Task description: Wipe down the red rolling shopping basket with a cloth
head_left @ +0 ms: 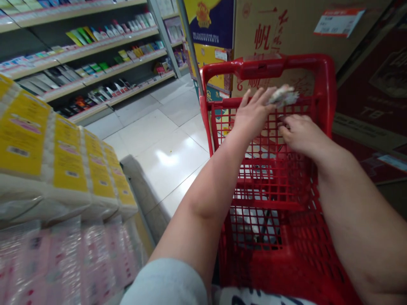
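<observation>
A red plastic shopping cart [267, 205] stands in front of me, its handle bar [262, 67] at the far end. Above the cart's grid, my left hand [252, 112] reaches out with its fingers partly spread. A crumpled whitish cloth [284, 96] sticks out at its thumb side, apparently pinched there; blur hides the exact grip. Just right of and below it, my right hand [300, 131] is closed, fingers curled over the grid. Something small and dark shows at its fingertips, too blurred to name.
Yellow-wrapped paper packs [68, 156] and pink packs [63, 262] are stacked at left. Shelves of toiletries [104, 67] stand beyond the tiled floor [165, 148]. A large brown carton [302, 34] with a price tag rises behind the cart, and dark red boxes [375, 106] stand at right.
</observation>
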Demonstrator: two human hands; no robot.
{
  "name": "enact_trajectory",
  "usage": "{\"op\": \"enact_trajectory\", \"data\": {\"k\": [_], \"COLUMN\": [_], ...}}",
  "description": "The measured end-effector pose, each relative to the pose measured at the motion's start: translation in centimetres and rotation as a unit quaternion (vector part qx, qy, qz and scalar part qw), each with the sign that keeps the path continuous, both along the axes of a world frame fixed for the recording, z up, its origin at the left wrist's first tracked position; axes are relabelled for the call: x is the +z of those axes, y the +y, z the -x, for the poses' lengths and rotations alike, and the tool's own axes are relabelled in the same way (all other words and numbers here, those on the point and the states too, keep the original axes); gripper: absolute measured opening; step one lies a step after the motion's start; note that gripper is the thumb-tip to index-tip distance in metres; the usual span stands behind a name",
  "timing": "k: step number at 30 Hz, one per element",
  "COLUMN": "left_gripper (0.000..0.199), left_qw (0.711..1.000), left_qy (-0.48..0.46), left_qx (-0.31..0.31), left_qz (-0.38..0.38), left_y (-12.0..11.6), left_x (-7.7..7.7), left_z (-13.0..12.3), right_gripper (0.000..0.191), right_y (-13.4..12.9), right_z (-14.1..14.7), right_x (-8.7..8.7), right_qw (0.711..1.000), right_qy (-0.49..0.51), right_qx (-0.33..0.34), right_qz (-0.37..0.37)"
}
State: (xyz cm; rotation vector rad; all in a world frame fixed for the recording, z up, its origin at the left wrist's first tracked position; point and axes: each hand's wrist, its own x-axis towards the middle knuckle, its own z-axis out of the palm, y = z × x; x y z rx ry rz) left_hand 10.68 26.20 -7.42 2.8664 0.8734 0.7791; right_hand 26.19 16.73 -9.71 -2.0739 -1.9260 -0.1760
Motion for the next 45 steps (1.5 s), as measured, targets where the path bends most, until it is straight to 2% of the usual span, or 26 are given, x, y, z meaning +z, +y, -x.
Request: {"op": "enact_trajectory", "data": {"k": [2,4,5,8,9,10,14,16,20,21,24,25,26,29,30,34,36,39,40,42,44,45], "left_gripper": [0.053,0.052,0.051,0.049,0.049,0.049,0.046,0.044,0.039,0.039,0.044,0.046,0.047,0.045,0.045,0.055,0.057,0.059,0.061,0.065,0.062,0.059], "left_qw": [0.994,0.989,0.992,1.000,0.999,1.000,0.994,0.995,0.997,0.998,0.997,0.996,0.997,1.000,1.000,0.994,0.993,0.999,0.999,0.994,0.986,0.986], "left_qy": [-0.039,-0.048,-0.037,0.008,0.009,0.000,-0.069,-0.054,0.012,0.008,-0.031,-0.037,-0.035,0.003,0.011,-0.029,-0.041,-0.014,-0.013,-0.036,-0.062,-0.063], "left_qx": [0.098,0.138,0.118,-0.009,-0.028,-0.024,0.056,0.038,-0.048,-0.038,0.062,0.078,0.070,-0.019,-0.023,0.096,0.094,0.036,0.042,0.104,0.157,0.155], "left_qz": [0.015,0.016,0.010,-0.015,-0.016,-0.009,0.057,0.073,0.057,0.052,0.043,0.038,0.030,-0.003,-0.006,0.049,0.065,0.028,0.008,-0.018,-0.013,-0.001], "left_y": [0.4,0.5,0.3,0.0,0.1,0.3,1.8,1.9,1.0,0.9,0.9,0.9,0.9,0.6,0.5,0.8,1.1,1.7,1.9,2.2,2.2,2.0], "left_x": [0.3,0.4,0.4,-0.3,-0.5,-0.7,-1.2,-1.3,-0.8,-0.5,-0.1,0.0,-0.1,-0.4,-0.4,-0.1,0.0,-0.1,-0.2,-0.1,0.0,0.1], "left_z": [0.5,0.7,0.6,-0.1,-0.3,-0.5,-0.6,-0.8,-0.9,-0.7,0.1,0.3,0.3,0.1,0.1,0.6,0.8,1.4,1.6,2.0,2.2,2.1], "right_gripper": [0.041,0.041,0.040,0.035,0.034,0.034,0.033,0.032,0.030,0.030,0.032,0.033,0.034,0.034,0.034,0.035,0.034,0.035,0.035,0.035,0.035,0.035], "right_y": [-0.1,-0.2,-0.2,-0.1,0.0,0.0,0.0,0.0,-0.1,-0.1,-0.2,-0.2,-0.2,-0.2,-0.2,-0.1,-0.1,0.0,-0.1,-0.1,-0.1,-0.1], "right_z": [0.1,0.2,0.3,0.3,0.3,0.3,0.5,0.7,0.9,0.9,0.8,0.8,0.8,0.9,0.9,0.8,0.7,0.6,0.6,0.6,0.5,0.5], "right_x": [0.1,0.3,0.4,0.5,0.6,0.7,1.0,1.3,1.5,1.5,1.4,1.3,1.3,1.3,1.4,1.4,1.3,1.1,1.1,1.0,1.0,1.0], "right_qw": [1.000,1.000,1.000,1.000,1.000,1.000,0.999,0.999,0.997,0.997,0.997,0.997,0.998,0.998,0.998,0.998,0.999,0.999,0.998,0.998,0.998,0.998], "right_qy": [0.007,0.012,0.008,-0.018,-0.020,-0.014,0.034,0.037,0.031,0.035,0.050,0.053,0.054,0.055,0.054,0.050,0.049,0.049,0.050,0.053,0.056,0.056], "right_qx": [0.001,0.000,-0.001,-0.008,-0.010,-0.011,-0.016,-0.035,-0.067,-0.067,-0.052,-0.048,-0.045,-0.038,-0.036,-0.021,-0.020,-0.022,-0.021,-0.020,-0.021,-0.022], "right_qz": [-0.001,0.000,0.003,0.018,0.019,0.017,0.000,0.001,0.002,0.001,0.003,0.003,0.003,0.005,0.006,0.012,0.009,0.001,0.000,-0.002,-0.002,-0.001]}}
